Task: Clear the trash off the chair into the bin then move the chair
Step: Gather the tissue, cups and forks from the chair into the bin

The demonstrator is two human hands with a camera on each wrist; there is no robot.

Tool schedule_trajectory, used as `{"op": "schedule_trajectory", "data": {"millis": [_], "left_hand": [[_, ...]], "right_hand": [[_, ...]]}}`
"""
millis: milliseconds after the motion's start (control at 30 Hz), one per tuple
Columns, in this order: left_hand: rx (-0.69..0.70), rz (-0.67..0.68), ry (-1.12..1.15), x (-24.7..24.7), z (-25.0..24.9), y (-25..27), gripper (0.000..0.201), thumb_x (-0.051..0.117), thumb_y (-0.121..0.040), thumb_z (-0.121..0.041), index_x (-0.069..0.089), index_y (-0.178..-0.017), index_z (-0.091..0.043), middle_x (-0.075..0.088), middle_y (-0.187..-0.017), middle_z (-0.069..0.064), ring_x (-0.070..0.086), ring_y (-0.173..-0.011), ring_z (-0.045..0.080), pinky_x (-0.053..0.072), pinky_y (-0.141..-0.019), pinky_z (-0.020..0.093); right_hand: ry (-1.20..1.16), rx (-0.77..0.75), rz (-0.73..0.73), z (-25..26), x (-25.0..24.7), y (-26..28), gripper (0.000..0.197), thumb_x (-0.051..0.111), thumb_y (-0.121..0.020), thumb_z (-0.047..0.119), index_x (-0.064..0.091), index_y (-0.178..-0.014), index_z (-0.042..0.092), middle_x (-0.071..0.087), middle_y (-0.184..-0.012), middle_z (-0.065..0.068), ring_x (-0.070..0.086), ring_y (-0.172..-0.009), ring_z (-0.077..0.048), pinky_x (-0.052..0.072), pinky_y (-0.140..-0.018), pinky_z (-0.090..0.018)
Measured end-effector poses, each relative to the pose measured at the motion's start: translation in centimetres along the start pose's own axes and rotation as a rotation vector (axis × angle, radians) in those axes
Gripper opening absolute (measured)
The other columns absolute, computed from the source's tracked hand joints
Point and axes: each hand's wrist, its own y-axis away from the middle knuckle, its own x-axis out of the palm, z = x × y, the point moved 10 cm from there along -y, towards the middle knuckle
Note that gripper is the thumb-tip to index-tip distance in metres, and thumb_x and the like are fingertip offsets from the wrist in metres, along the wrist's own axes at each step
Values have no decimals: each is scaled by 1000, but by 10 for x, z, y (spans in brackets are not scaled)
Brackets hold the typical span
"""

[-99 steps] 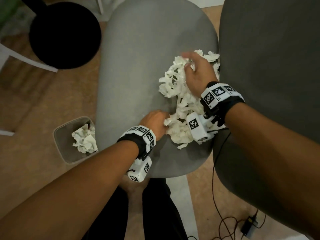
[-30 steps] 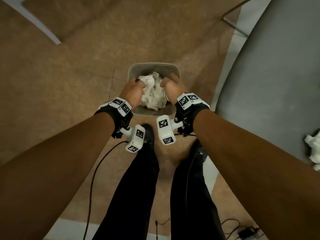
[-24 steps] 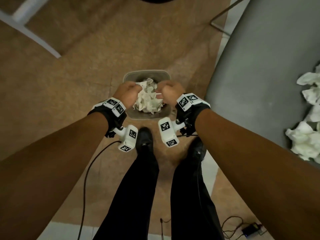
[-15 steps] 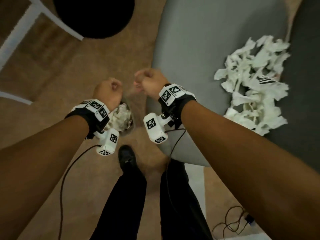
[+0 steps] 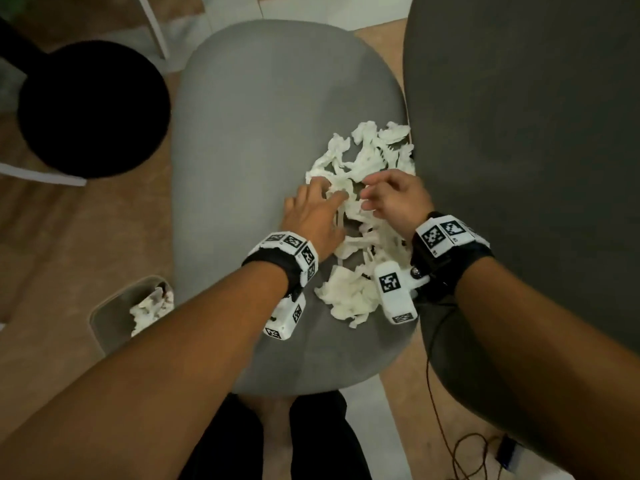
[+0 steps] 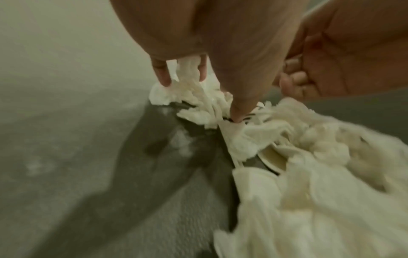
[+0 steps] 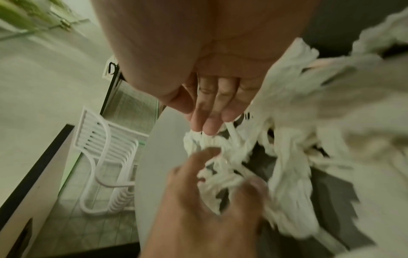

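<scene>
A grey chair seat (image 5: 259, 133) fills the middle of the head view, with its dark backrest (image 5: 519, 133) on the right. A pile of crumpled white paper trash (image 5: 367, 157) lies on the seat against the backrest. My left hand (image 5: 329, 194) reaches into the pile's left side with its fingers spread. In the left wrist view the left hand (image 6: 198, 94) has its fingers and thumb poked down into the paper (image 6: 298, 157). My right hand (image 5: 370, 200) sits opposite it, and the right wrist view shows its fingertips (image 7: 207, 125) on paper strips. A small bin (image 5: 114, 313) holding paper stands on the floor at lower left.
A black round stool (image 5: 93, 109) with white legs stands left of the chair. A cable and adapter (image 5: 505, 455) lie on the floor at lower right. My legs (image 5: 270, 445) stand just before the seat's front edge. A white slatted chair (image 7: 106, 157) is further off.
Both hands were over the bin with paper a second ago, then rose as empty fists and swung right. They now rest in the pile on the chair with their fingers uncurled.
</scene>
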Motion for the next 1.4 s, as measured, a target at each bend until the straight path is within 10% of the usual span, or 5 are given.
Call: {"op": "schedule_trajectory", "data": {"millis": [133,567,1033,1200,1400], "left_hand": [[-179,-4,-69,15,11,2,80,75,-67,-56,43,-131,-20,42,-131,6,41,-116,27,39,-95,43],[-381,-30,202,-21,110,31,66,48,-78,9,34,-141,0,47,-130,23,40,-121,40,35,-104,42],[-310,-129,298,-23,113,55,52,49,-80,9,47,-131,-4,53,-126,16,45,-120,31,32,-101,25],[-343,-114,311,-25,124,71,55,48,-80,8,46,-133,-5,53,-130,15,45,-123,30,36,-106,33],[-393,-156,332,-33,144,98,52,50,-81,5,47,-132,-5,52,-131,14,45,-124,30,34,-105,31]], "right_hand": [[0,-23,-61,6,-21,-23,23,43,-96,4,65,-104,9,70,-88,-5,64,-67,-13,53,-63,-23],[867,-138,11,20,1,-93,88,78,-73,36,31,-147,35,17,-161,-3,23,-144,-33,33,-115,-45],[1092,-709,143,80,83,-64,36,62,-86,29,58,-118,13,44,-140,-8,41,-127,-30,46,-101,-46],[1242,-619,470,32,157,-42,83,73,-83,20,27,-152,26,31,-153,-9,40,-133,-35,43,-104,-47],[1069,-567,392,28,180,-13,26,50,-95,11,58,-117,3,59,-113,-18,59,-100,-36,45,-83,-37]]}}
